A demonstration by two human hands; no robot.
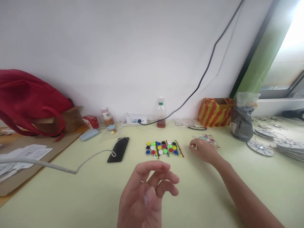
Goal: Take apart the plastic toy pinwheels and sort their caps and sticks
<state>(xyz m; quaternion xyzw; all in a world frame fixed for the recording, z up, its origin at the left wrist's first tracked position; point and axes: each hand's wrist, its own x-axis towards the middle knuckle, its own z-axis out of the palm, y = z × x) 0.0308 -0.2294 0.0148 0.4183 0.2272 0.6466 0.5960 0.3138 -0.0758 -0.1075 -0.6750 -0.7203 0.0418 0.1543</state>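
My left hand is raised above the near part of the table, palm turned inward, its fingers bent and apart with nothing between them. To the right, my right hand is low over the tabletop, its fingers curled in and thumb toward the index finger. Whatever it may hold is hidden. Just behind it, partly covered, is a clear plastic bag with coloured sticks. Left of that hand lie rows of small coloured round wheel-like pieces, with bundles of thin coloured plastic sticks between and beside them.
A black phone lies at left, a white cable crossing it. Along the wall stand a bottle, a power strip and a striped bag. Grey-white discs are at right; a red bag is at left.
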